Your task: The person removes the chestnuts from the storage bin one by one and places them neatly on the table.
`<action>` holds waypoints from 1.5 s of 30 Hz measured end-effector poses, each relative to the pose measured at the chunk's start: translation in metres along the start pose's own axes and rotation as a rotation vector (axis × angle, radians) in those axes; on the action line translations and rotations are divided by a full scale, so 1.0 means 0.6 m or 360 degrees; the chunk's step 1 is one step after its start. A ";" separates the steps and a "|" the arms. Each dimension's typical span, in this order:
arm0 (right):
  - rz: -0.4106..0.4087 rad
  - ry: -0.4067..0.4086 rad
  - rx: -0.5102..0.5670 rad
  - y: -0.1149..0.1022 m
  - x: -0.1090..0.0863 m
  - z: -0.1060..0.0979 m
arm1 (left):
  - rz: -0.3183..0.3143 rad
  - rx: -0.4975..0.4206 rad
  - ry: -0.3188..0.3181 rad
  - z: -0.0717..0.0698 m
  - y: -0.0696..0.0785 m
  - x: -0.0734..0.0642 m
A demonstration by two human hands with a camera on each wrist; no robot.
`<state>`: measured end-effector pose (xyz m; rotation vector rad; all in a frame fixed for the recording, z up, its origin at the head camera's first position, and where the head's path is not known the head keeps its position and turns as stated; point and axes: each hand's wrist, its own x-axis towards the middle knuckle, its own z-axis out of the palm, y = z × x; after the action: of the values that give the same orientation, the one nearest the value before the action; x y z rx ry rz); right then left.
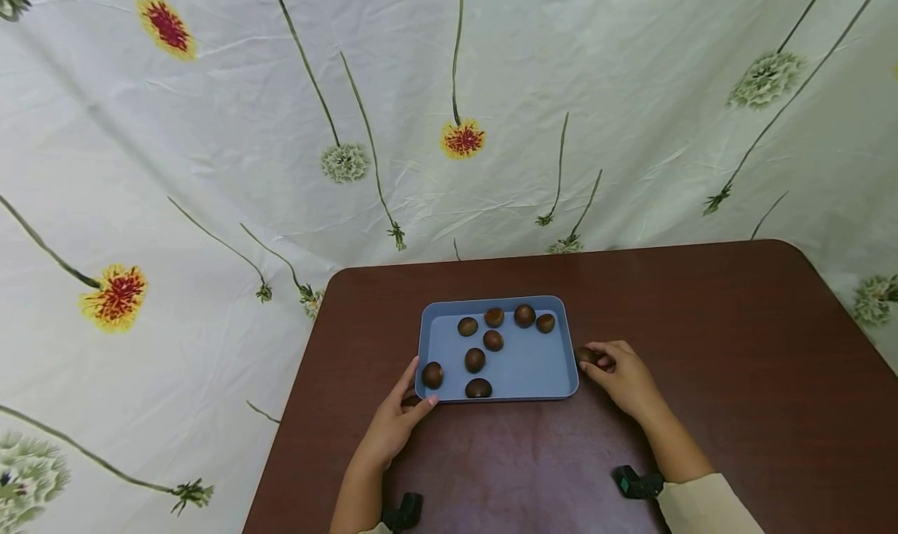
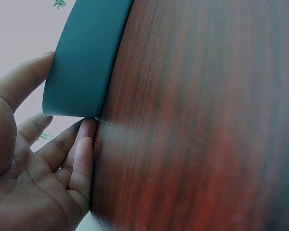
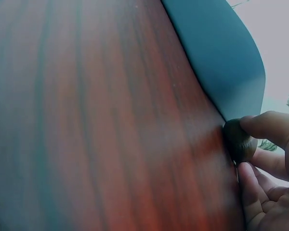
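Observation:
A shallow blue tray (image 1: 529, 366) lies on the table with several brown chestnuts (image 1: 475, 360) spread over it. My left hand (image 1: 391, 421) holds the tray's near left corner, the thumb at the front side and a finger along the left side. In the left wrist view, the thumb (image 2: 31, 77) touches the tray wall (image 2: 86, 62) and the other fingers bend near the tabletop. Just outside the tray's right side, my right hand (image 1: 627, 382) pinches one chestnut (image 3: 238, 140) between thumb and fingers, low at the table surface. Its far side is hidden.
The dark reddish-brown table (image 1: 737, 362) extends to both sides of the tray and toward me. A white cloth (image 1: 631, 129) printed with flowers hangs behind it. A black device (image 1: 637, 483) sits at the right wrist, another (image 1: 404, 512) at the left.

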<state>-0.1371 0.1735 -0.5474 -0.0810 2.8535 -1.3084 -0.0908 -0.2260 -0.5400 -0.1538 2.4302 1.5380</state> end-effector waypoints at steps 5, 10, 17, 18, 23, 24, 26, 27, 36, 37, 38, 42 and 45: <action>0.0011 0.0002 0.0007 0.000 -0.001 -0.002 | 0.0000 0.0014 0.0005 0.000 0.000 0.000; 0.0031 0.0010 0.0025 0.001 0.000 -0.002 | 0.0005 0.0012 -0.0004 0.000 -0.001 0.000; 0.0020 0.0028 0.0079 0.004 -0.002 0.001 | -0.0021 -0.0057 -0.0029 -0.002 0.005 0.001; 0.0020 0.0030 0.0090 0.004 -0.003 0.001 | -0.0022 -0.0073 -0.0031 -0.002 0.007 0.001; 0.0052 0.0043 0.0167 0.004 -0.006 0.000 | -0.0019 -0.0135 -0.0046 -0.003 0.011 0.000; 0.0055 0.0043 0.0188 0.004 -0.007 -0.001 | -0.0015 -0.0147 -0.0051 -0.003 0.011 0.000; 0.0061 0.0050 0.0235 0.004 -0.009 -0.002 | -0.0009 -0.0166 -0.0059 -0.004 0.011 0.001; 0.0063 0.0054 0.0260 0.004 -0.011 -0.003 | -0.0007 -0.0172 -0.0061 -0.004 0.011 0.002; 0.0101 0.0181 0.0416 0.003 -0.025 0.002 | -0.0008 -0.0186 -0.0072 -0.005 0.010 0.004; 0.0100 0.0202 0.0424 0.001 -0.026 0.002 | -0.0004 -0.0190 -0.0074 -0.006 0.011 0.004; 0.0095 0.0227 0.0438 -0.001 -0.027 0.002 | -0.0004 -0.0195 -0.0078 -0.006 0.011 0.003; 0.0058 0.0287 0.0507 -0.013 -0.033 0.002 | 0.0007 -0.0219 -0.0091 -0.006 0.010 0.003; -0.0001 0.0278 0.0579 -0.025 -0.039 0.004 | 0.0012 -0.0235 -0.0103 -0.006 0.010 0.002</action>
<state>-0.1131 0.1632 -0.5380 0.0352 2.6878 -1.8949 -0.0938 -0.2265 -0.5337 -0.1209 2.2707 1.6990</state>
